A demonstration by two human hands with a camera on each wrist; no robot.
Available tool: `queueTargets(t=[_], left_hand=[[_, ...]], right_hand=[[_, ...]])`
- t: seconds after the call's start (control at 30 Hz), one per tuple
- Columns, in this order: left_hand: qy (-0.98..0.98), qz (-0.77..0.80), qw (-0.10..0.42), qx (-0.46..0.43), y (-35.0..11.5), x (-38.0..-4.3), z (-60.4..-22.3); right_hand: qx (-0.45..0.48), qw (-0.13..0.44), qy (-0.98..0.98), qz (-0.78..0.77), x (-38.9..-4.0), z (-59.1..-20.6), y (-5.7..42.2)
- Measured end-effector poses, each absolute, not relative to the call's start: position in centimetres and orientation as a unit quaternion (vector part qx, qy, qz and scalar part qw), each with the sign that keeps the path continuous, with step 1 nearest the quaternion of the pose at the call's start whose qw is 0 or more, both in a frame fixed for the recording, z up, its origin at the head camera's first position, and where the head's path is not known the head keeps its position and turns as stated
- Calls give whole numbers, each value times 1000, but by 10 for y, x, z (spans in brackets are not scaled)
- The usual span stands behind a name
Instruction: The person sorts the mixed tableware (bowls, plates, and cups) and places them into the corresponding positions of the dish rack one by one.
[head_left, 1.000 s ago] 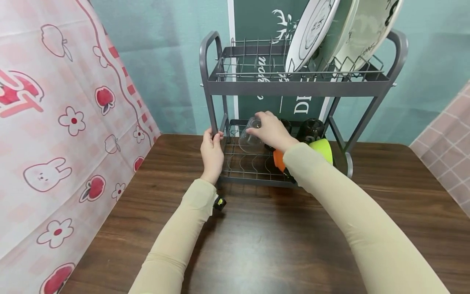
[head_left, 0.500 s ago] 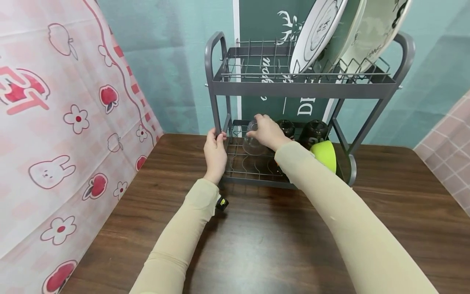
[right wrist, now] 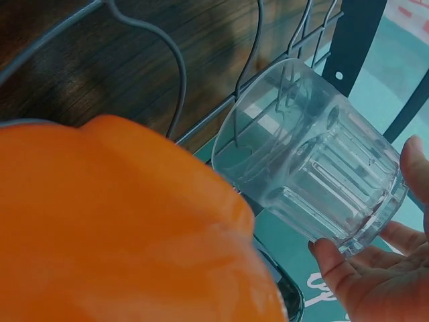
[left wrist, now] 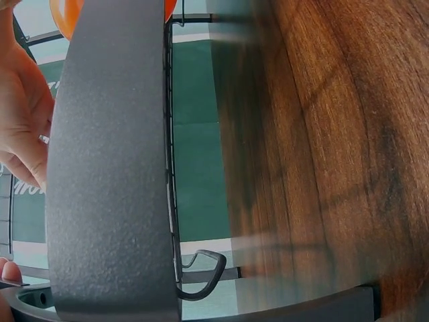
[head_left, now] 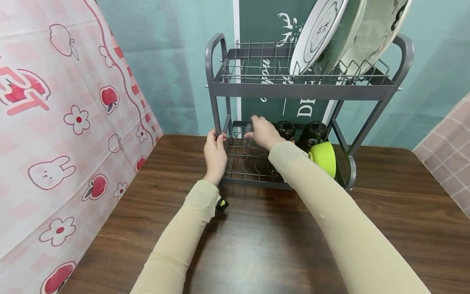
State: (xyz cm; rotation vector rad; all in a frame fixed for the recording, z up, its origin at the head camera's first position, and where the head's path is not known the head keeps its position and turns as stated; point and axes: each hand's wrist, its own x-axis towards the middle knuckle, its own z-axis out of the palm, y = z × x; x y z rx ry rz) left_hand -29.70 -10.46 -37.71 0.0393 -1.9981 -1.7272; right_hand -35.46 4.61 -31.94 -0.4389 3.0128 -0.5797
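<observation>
My left hand (head_left: pixel 214 157) grips the left front post (head_left: pixel 216 112) of a grey two-tier dish rack (head_left: pixel 304 91). On its lower tier, a clear ribbed drinking glass (head_left: pixel 253 148) stands mouth down at the left. The fingers and thumb of my right hand (head_left: pixel 263 132) hold this glass around its base, as the right wrist view shows. Two dark glasses (head_left: pixel 285 130) stand upturned just right of that hand. A bright orange rounded vessel (right wrist: pixel 120 228) looms close in the right wrist view; my right sleeve hides most of it in the head view.
A lime green cup (head_left: pixel 324 158) lies on its side at the lower tier's right. Several plates (head_left: pixel 319 32) stand on edge on the upper tier. The rack sits at the back of a brown wooden table (head_left: pixel 249 241), before a teal cloth (head_left: pixel 176 81). Pink printed cloth (head_left: pixel 88 143) hangs at left.
The head view has shifted slightly. My right hand and forearm have moved a little left, with the glass nearly in place, and the sleeve now covers the orange vessel. My left hand stays on the post.
</observation>
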Motion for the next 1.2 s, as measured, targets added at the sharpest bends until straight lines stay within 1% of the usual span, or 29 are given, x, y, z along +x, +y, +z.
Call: queueTargets(t=[0.5, 0.73, 0.97, 1.2], left_hand=[[-739, -625, 252, 10, -100, -299, -378], [-740, -622, 255, 4, -99, -301, -378], [-737, -626, 254, 6, -99, -300, -378], [-736, -627, 254, 7, -100, -301, -379]], right_hand=[[-120, 40, 975, -181, -359, -317, 46], [-117, 32, 979, -165, -360, -318, 46], [-112, 40, 980, -159, -359, -320, 45], [-122, 25, 981, -146, -356, -318, 42]])
